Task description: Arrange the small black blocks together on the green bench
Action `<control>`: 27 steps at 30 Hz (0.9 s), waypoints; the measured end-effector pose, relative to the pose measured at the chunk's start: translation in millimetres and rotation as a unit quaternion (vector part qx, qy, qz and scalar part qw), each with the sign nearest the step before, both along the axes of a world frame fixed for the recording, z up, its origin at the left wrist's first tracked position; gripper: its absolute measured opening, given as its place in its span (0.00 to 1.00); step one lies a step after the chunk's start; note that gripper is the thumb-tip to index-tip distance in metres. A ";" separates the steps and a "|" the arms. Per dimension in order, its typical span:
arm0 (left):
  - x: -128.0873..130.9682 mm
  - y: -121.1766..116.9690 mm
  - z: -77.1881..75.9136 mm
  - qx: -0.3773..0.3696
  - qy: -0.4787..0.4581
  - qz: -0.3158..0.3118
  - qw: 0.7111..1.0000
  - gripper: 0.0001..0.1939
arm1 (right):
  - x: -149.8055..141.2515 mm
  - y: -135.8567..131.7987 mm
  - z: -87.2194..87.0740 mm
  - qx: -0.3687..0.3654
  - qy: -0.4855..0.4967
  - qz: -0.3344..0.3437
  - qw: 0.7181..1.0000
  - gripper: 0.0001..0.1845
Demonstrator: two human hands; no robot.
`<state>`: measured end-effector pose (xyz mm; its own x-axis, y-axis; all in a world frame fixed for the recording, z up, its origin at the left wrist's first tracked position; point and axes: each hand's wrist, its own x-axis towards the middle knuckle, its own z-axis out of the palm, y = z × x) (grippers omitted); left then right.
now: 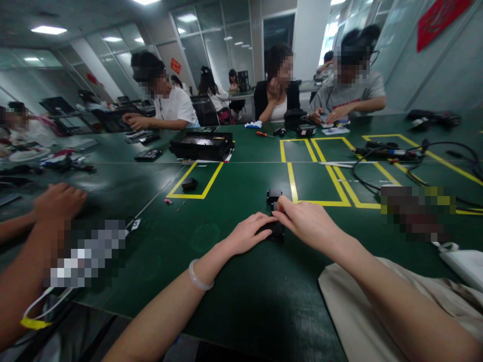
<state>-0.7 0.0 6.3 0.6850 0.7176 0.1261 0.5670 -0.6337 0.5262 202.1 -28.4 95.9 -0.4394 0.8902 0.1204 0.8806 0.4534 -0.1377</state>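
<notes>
A small black boxy part (278, 232) rests on the green table in front of me, partly covered by my fingers. My left hand (247, 234), with a pale bangle at the wrist, steadies its left side between outstretched fingers and thumb. From the right, my right hand (307, 221) pinches at the part's upper portion; its fingertips meet those of my left hand. Another dark section (274, 195) shows just beyond the fingers, and I cannot tell whether it is joined to the part. Exactly what the right fingertips grip is hidden.
Yellow tape (320, 203) marks rectangles on the green table (234, 291). A black tray (202, 146) and a small black block (189, 184) lie beyond my hands. Cables (354, 176) run at right, near a beige cloth (339, 296). A neighbour's hand (60, 201) is at left; people sit opposite.
</notes>
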 end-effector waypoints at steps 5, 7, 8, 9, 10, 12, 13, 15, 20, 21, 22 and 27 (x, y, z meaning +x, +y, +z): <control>-0.4 -0.5 2.1 -0.008 -0.004 -0.002 1.000 0.20 | 2.1 0.7 -0.1 0.000 0.010 0.014 1.000 0.10; -0.3 -0.6 2.4 -0.008 -0.006 -0.002 1.000 0.20 | 2.5 0.6 0.1 -0.002 0.022 0.022 1.000 0.09; -0.3 -0.6 2.2 -0.007 -0.007 -0.001 1.000 0.20 | 2.3 0.6 0.4 -0.002 0.024 0.021 0.999 0.09; -0.3 -0.6 2.0 -0.007 -0.007 -0.001 1.000 0.19 | 1.9 0.7 0.7 -0.002 0.021 0.017 1.000 0.09; -0.3 -0.6 1.7 -0.007 -0.006 -0.001 1.000 0.19 | 1.5 0.8 1.0 -0.001 0.014 0.011 1.000 0.11; -0.4 -0.6 1.4 -0.007 -0.005 -0.001 1.000 0.19 | 1.2 1.1 1.7 0.003 -0.009 -0.002 1.000 0.14; -0.4 -0.6 1.5 -0.008 -0.005 0.000 1.000 0.19 | 1.3 1.2 2.0 0.006 -0.018 -0.005 1.000 0.14; -0.5 -0.8 2.1 -0.010 -0.004 0.001 1.000 0.19 | 2.2 1.0 2.6 0.003 -0.016 0.001 1.000 0.12; -0.4 -1.0 2.5 -0.010 -0.005 0.003 1.000 0.19 | 2.8 0.2 2.9 -0.010 0.022 0.022 0.999 0.09; -0.4 -0.9 2.4 -0.009 -0.005 0.004 1.000 0.19 | 2.3 0.5 2.7 -0.006 0.017 0.016 1.000 0.10; -0.5 -0.9 2.3 -0.008 -0.004 0.004 1.000 0.19 | 1.8 0.8 2.3 -0.001 0.008 0.008 1.000 0.11; -1.4 -1.4 3.8 -0.007 0.000 -0.001 1.000 0.20 | 2.4 1.8 1.3 -0.007 -0.021 0.009 1.000 0.11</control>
